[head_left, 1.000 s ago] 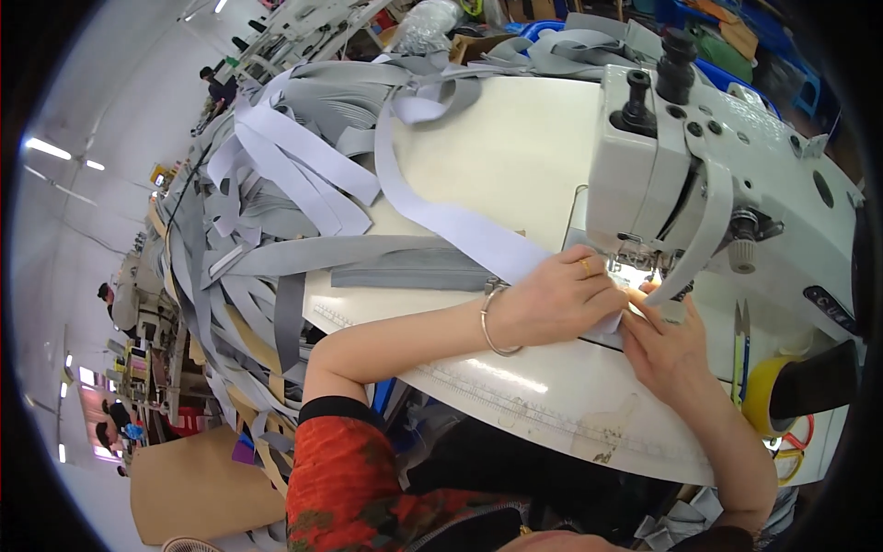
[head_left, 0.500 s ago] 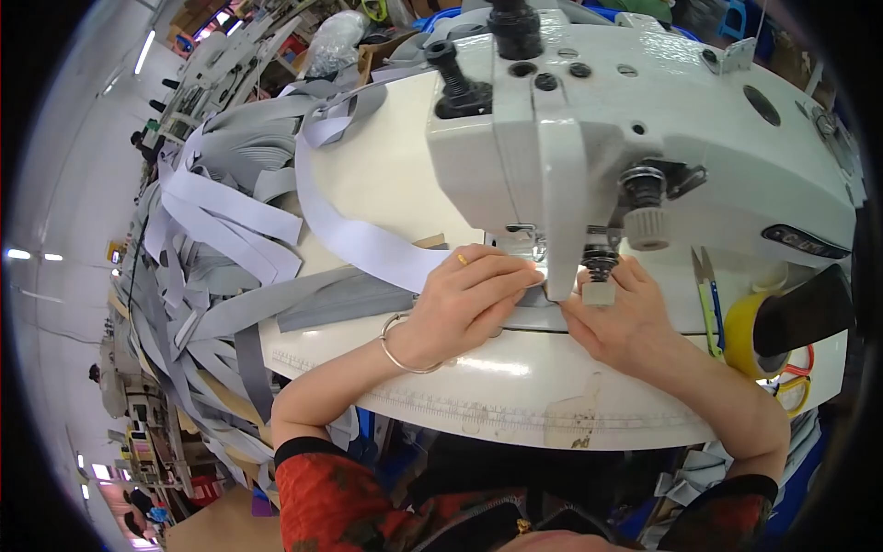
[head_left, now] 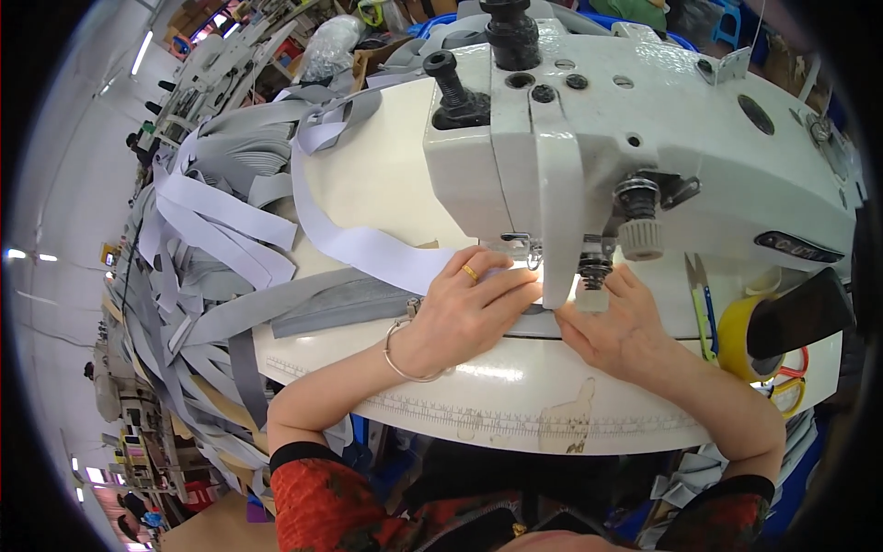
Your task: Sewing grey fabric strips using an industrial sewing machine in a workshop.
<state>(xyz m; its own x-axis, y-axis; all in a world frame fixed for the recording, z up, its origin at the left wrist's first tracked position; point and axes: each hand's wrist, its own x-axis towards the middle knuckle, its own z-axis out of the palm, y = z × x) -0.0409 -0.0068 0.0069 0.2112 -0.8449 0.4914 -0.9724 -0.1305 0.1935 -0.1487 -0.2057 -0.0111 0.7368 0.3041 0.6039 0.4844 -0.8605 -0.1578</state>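
At a white sewing machine (head_left: 685, 115), both my hands are close to the needle area (head_left: 532, 253). My left hand (head_left: 469, 308) is closed, its fingers pressed together on the end of a pale lavender-white fabric strip (head_left: 377, 250) and a grey fabric strip (head_left: 276, 302). Both strips run in from the left under this hand. My right hand (head_left: 621, 327) is on the other side of the presser, thumb toward the needle, fingers curled and partly hidden behind the machine's parts. What it pinches is hidden. A small bit of dark grey cloth shows between the hands.
Piles of grey and white strips (head_left: 244, 143) hang over the table's left side. On the right lie green-and-blue-handled snips (head_left: 704, 308), a yellow tape roll (head_left: 747, 340) and scissors with red and yellow handles (head_left: 789, 391). A ruler scale (head_left: 432, 409) lines the table's front edge.
My left fingers have shifted slightly, and the right hand has come a little lower beside the presser. The whole view has shifted slightly; the strips lie much as before.
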